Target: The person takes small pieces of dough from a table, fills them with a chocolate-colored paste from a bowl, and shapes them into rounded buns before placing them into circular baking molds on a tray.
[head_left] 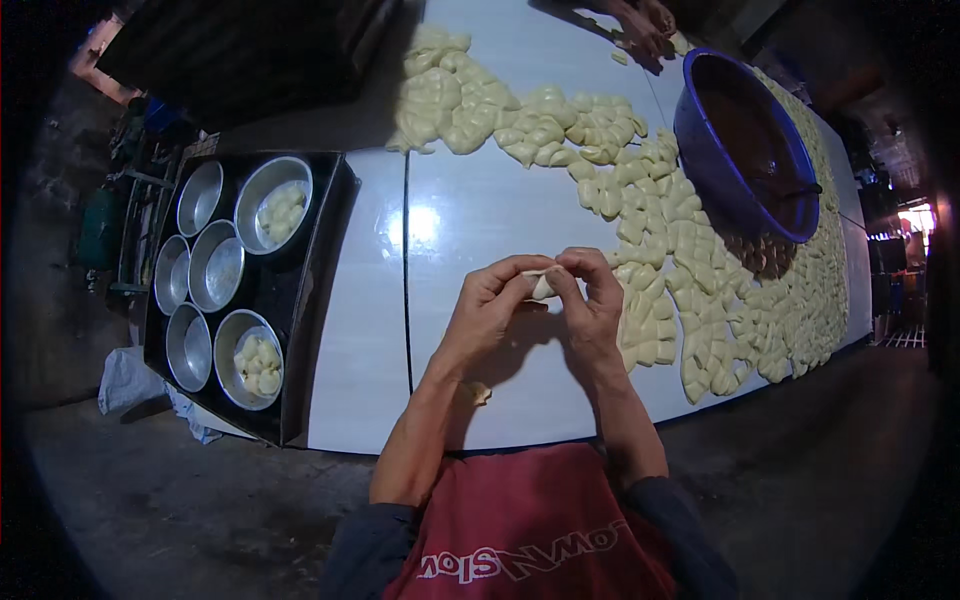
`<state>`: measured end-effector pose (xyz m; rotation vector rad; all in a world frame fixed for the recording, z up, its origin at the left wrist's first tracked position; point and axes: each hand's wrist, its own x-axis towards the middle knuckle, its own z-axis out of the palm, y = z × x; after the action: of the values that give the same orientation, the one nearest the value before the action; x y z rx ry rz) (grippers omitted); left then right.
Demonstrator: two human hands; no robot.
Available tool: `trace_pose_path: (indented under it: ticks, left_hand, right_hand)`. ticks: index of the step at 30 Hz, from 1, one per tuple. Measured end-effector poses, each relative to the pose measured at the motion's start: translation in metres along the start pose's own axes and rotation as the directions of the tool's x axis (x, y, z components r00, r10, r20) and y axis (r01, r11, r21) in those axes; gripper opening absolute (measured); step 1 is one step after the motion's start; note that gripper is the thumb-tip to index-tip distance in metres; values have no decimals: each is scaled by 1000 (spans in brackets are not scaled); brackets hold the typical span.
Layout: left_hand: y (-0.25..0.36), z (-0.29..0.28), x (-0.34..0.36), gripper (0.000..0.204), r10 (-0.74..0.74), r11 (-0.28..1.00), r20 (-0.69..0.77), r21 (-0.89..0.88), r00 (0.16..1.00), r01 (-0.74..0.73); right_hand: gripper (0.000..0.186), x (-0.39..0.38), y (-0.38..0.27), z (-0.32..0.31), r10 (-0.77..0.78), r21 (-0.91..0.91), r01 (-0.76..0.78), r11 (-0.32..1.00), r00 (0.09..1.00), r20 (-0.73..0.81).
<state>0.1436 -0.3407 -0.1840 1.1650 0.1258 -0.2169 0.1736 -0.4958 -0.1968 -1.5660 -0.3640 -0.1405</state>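
Observation:
My left hand [487, 312] and my right hand [590, 300] meet above the white table [360, 330], fingertips pinched together around one small pale dough piece [542, 287]. Both hands hold it just off the tabletop. To the right of my hands lie several flat, cut dough pieces [690, 300] spread across the table. A small scrap of dough [481, 394] sits on the table under my left wrist.
A blue bowl [700, 140] of dark brown filling with a spoon stands at the back right. On the left, a black tray [300, 300] holds several round metal pans, two with shaped dough. Another person's hands [640, 25] work at the far edge.

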Motion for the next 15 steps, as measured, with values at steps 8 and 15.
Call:
trace_pose_path:
  ticks: [8,15]
  left_hand:
    - [1,-4,3,30,-15,997,-151,71,988,26]
    - [6,-14,4,46,159,827,-343,558,926,65]
  right_hand:
    - [27,1,-33,0,-78,-323,134,937,980,182]
    - [22,-5,22,-15,281,-384,-177,906,930,235]
